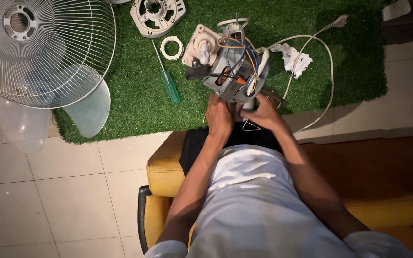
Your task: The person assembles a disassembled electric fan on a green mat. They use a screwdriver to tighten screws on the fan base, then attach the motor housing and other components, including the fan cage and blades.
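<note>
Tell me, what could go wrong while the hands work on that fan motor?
1. The motor has loose coloured wires close to the left hand and right hand; a finger might snag one.
2. The white cord loops beside the motor and could catch and drag.
3. The green screwdriver lies loose nearby and might get knocked.
</note>
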